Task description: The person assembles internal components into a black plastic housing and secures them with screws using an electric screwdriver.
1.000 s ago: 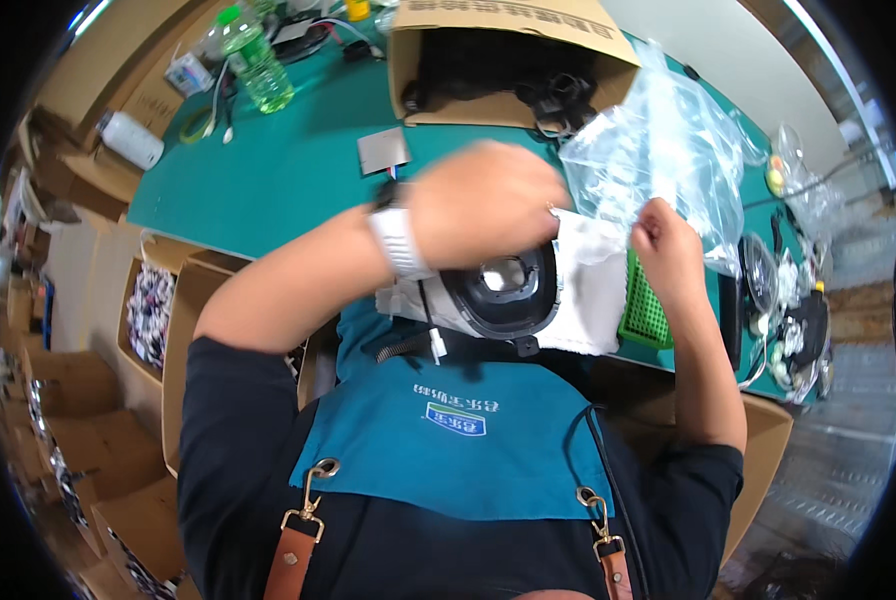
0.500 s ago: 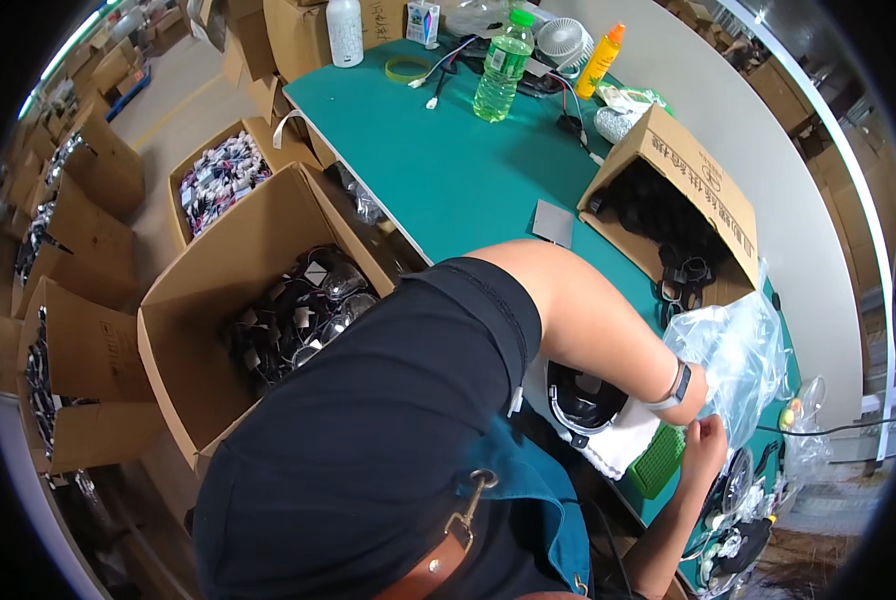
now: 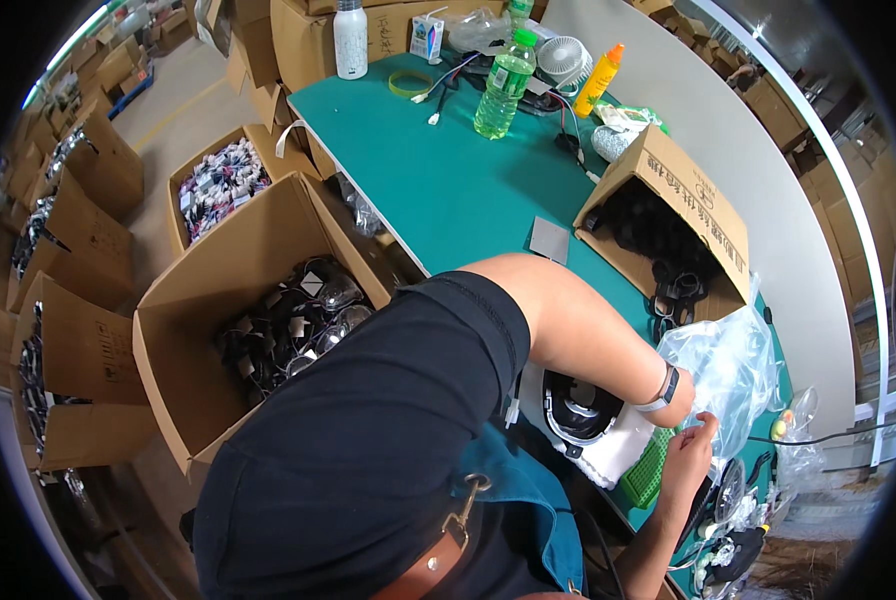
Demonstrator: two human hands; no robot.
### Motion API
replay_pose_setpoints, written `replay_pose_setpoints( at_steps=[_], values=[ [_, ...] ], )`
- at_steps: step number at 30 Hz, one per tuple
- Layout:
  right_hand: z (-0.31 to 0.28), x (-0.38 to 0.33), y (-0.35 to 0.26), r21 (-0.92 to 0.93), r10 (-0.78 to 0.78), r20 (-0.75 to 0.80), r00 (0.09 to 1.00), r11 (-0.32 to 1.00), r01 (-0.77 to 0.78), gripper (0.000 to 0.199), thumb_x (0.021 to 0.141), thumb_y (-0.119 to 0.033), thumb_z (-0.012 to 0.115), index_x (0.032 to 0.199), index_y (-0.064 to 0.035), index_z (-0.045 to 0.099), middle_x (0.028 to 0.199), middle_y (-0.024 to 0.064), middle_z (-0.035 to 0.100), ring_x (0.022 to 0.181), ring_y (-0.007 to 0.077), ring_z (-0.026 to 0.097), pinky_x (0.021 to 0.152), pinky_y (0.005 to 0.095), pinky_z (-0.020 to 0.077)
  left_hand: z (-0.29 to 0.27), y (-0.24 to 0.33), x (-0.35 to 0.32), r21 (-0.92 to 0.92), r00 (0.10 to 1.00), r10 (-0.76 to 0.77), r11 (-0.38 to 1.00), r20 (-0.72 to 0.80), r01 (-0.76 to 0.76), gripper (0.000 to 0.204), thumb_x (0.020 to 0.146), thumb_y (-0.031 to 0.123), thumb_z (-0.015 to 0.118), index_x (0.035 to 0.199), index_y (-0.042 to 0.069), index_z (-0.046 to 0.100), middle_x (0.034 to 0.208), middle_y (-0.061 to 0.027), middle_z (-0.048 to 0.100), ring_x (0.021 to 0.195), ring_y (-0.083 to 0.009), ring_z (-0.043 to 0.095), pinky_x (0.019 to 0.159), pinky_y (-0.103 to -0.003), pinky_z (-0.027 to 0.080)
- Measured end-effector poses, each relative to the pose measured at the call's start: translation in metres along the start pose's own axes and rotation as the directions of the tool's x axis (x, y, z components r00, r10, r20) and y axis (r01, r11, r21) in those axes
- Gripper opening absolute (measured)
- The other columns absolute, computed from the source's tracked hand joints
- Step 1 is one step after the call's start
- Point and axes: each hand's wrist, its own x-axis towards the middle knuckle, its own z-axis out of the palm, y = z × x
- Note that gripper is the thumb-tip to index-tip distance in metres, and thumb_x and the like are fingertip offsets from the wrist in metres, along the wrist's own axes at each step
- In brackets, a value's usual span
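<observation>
My left arm reaches across to the right, with a banded watch [image 3: 660, 392] on its wrist. My left hand [image 3: 681, 402] is against a clear plastic bag [image 3: 730, 365], its fingers hidden from view. Just below it, my right hand [image 3: 688, 462] is raised with bent fingers drawn together near the bag's lower edge. What those fingers hold, if anything, is too small to make out. Beside my left forearm, a black rounded housing with a pale rim [image 3: 580, 412] lies on a white cloth [image 3: 613, 452]. A green perforated tray [image 3: 650, 468] sits between the cloth and my right hand.
On the green table [image 3: 438, 160] a tipped carton [image 3: 703, 195] holds black parts. A green bottle [image 3: 498, 95], white fan [image 3: 564, 62] and orange-yellow bottle [image 3: 598, 82] stand farther back. A large box [image 3: 193, 320] of lamp-like parts is at left. Loose wired parts [image 3: 733, 545] lie lower right.
Both hands have shifted slightly left in view. My right hand has turned and its fingers now point up more, a little apart from my left wrist. The view has tilted slightly.
</observation>
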Motion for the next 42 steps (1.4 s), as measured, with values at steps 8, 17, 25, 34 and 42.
replay_pose_setpoints(
  at_steps=[8,17,25,34,42],
  values=[
    [-0.002,0.007,0.010,-0.083,0.069,-0.037,0.997,0.994,-0.072,0.040,0.082,0.005,0.051,0.120,-0.0050,0.044,0.068,0.0120,0.055,0.064,0.0292,0.058,0.060,0.0416,0.0444,0.013,-0.008,0.006,-0.438,0.949,-0.312,0.860,-0.049,0.260,0.023,0.084,0.017,0.058,0.095,0.004,0.072,0.112,-0.0166,0.066,0.100,-0.0323,0.064,0.081,-0.042,0.054],
    [0.003,0.006,0.012,-0.138,0.059,0.060,0.996,0.989,-0.050,0.033,0.081,0.005,0.051,0.112,-0.0043,0.047,0.070,0.0219,0.057,0.067,0.0435,0.058,0.061,0.0503,0.0427,0.002,-0.026,-0.035,-0.425,0.922,-0.218,0.903,-0.318,0.067,0.017,0.077,0.016,0.064,0.085,0.001,0.066,0.101,-0.0160,0.056,0.081,-0.0343,0.064,0.073,-0.044,0.053],
    [0.002,0.010,0.024,-0.173,0.202,0.200,0.959,0.971,-0.168,0.028,0.078,-0.001,0.054,0.106,-0.0026,0.054,0.085,0.0277,0.063,0.084,0.0478,0.060,0.070,0.0533,0.0458,0.014,-0.038,-0.038,-0.422,0.864,-0.201,0.906,-0.462,-0.015,0.006,0.080,0.011,0.058,0.084,0.006,0.060,0.099,-0.0148,0.055,0.080,-0.0342,0.064,0.069,-0.044,0.052],
    [-0.007,0.013,-0.002,-0.119,0.210,0.138,0.968,0.974,-0.194,0.020,0.078,-0.005,0.061,0.098,-0.0061,0.057,0.081,0.0214,0.064,0.079,0.0416,0.062,0.069,0.0496,0.0469,-0.012,-0.044,-0.060,-0.700,0.855,-0.364,0.715,-0.371,0.000,0.013,0.085,0.014,0.066,0.090,0.006,0.057,0.108,-0.0124,0.051,0.087,-0.0281,0.061,0.078,-0.037,0.051],
    [-0.024,0.019,-0.052,0.136,0.012,-0.105,0.994,0.991,0.002,0.009,0.079,-0.008,0.070,0.087,-0.0056,0.066,0.085,0.0092,0.063,0.079,0.0284,0.064,0.070,0.0396,0.0508,-0.017,-0.025,-0.064,-0.535,0.877,-0.314,0.841,-0.364,0.079,0.012,0.084,0.017,0.068,0.087,0.008,0.061,0.109,-0.0099,0.052,0.087,-0.0277,0.063,0.076,-0.038,0.053]
  ],
)
